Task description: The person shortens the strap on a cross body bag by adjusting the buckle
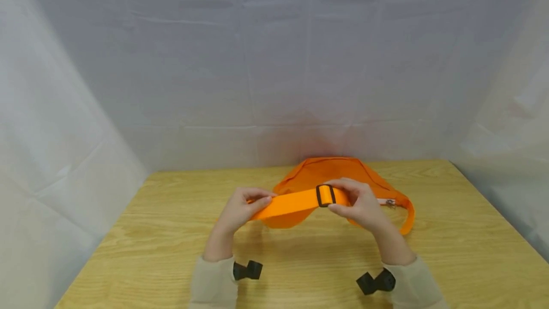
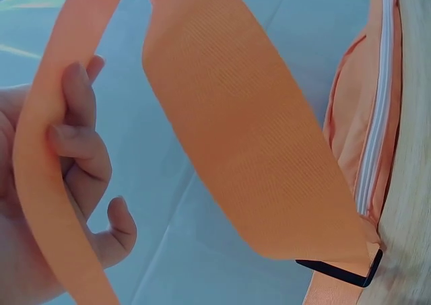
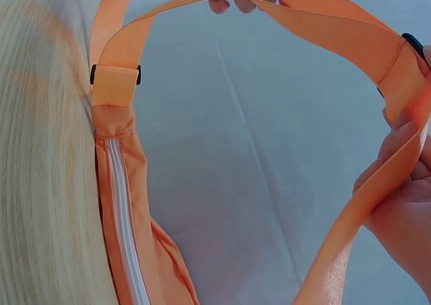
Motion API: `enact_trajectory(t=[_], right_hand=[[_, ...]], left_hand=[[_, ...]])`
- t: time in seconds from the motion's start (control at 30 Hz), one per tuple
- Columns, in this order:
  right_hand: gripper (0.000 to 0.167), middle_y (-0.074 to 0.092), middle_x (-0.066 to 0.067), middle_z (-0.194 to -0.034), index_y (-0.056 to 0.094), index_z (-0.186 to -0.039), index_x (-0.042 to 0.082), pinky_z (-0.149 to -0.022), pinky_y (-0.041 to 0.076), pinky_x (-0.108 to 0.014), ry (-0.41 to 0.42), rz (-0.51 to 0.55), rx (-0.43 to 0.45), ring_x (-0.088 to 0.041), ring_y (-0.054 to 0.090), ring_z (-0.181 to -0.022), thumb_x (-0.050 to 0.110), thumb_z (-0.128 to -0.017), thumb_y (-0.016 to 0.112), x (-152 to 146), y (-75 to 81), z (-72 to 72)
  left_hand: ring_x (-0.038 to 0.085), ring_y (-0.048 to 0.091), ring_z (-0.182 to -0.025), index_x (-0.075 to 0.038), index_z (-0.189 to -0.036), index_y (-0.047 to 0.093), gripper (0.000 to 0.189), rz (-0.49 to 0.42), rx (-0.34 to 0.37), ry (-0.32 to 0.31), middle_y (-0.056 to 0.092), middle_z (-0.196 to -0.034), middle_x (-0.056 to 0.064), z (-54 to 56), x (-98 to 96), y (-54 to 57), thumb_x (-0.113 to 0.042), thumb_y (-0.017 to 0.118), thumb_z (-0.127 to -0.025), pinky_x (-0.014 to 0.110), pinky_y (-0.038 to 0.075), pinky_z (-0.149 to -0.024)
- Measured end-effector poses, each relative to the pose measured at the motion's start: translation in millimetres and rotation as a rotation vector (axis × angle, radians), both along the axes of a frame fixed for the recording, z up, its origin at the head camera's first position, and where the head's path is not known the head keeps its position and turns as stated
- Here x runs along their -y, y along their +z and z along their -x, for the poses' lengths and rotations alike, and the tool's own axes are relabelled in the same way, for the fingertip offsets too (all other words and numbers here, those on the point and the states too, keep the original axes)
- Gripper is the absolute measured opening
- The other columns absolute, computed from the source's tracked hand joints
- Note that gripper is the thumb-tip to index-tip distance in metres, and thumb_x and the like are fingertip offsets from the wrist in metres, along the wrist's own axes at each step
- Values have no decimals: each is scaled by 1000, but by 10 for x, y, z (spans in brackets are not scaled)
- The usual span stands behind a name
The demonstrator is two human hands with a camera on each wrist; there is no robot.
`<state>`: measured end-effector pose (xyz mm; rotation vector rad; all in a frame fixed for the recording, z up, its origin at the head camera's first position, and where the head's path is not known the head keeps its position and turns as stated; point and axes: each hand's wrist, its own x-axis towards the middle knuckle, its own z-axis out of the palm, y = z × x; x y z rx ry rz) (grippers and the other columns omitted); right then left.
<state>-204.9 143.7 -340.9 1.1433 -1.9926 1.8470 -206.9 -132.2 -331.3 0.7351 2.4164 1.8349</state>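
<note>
An orange waist bag (image 1: 328,170) lies on the wooden table, its webbing strap (image 1: 291,205) raised in front of it. My left hand (image 1: 241,210) pinches the strap between thumb and fingers; the left wrist view shows curled fingers (image 2: 84,160) with part of the strap across the palm. Just beside the black slider buckle (image 1: 319,196), my right hand (image 1: 363,207) grips the strap, and the right wrist view shows the webbing running past that hand (image 3: 404,204). A second black buckle (image 3: 139,75) joins the strap to the bag's end, near a white zipper (image 3: 122,211).
The table (image 1: 158,242) has a wood-grain top. White sheeting (image 1: 274,85) hangs behind it and along both sides. A strap loop (image 1: 409,218) curves off the bag's right end. Black camera mounts (image 1: 377,282) sit at both wrists, over beige sleeves.
</note>
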Motion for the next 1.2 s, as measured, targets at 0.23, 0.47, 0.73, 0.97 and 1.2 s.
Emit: enact_trajectory(t=[0.23, 0.47, 0.73, 0.97, 1.2], right_hand=[[31, 56, -15, -98, 52, -107, -17, -66, 49, -24, -26, -2, 96, -12, 56, -79, -6, -79, 61, 13, 12, -21], [35, 56, -20, -102, 49, -113, -15, -69, 49, -28, -61, 12, 252, -14, 58, -83, -1, -83, 59, 26, 16, -38], [38, 58, -17, -100, 52, -113, -7, -66, 49, -28, -57, -120, 170, -15, 57, -79, 2, -79, 64, 75, -3, -42], [39, 58, -14, -99, 54, -112, -2, -65, 49, -30, -38, -211, 115, -18, 56, -77, 5, -76, 68, 157, -27, -61], [40, 57, -15, -102, 53, -113, -2, -65, 49, -32, 24, -224, 97, -20, 56, -80, 5, -77, 68, 191, -35, -85]], left_hand=[[15, 58, -72, 9, -97, 63, 20, 34, -32, 18, 62, -90, 19, 21, -21, -26, -6, 58, -85, 26, 49, -63], [16, 53, -79, -2, -101, 65, 22, 218, -68, 49, 62, -92, 6, 48, -100, -84, -18, 59, -86, 27, 45, -68], [17, 53, -89, -7, -106, 63, 29, 271, -172, 47, 60, -100, 2, -24, -294, -58, -26, 61, -84, 36, 43, -77], [16, 49, -102, -5, -113, 57, 41, 215, -291, -41, 57, -111, 3, -140, -463, -1, -20, 70, -76, 38, 39, -87], [13, 47, -102, -6, -115, 55, 49, 195, -266, -62, 55, -114, 0, -209, -547, 20, -16, 74, -71, 32, 39, -86]])
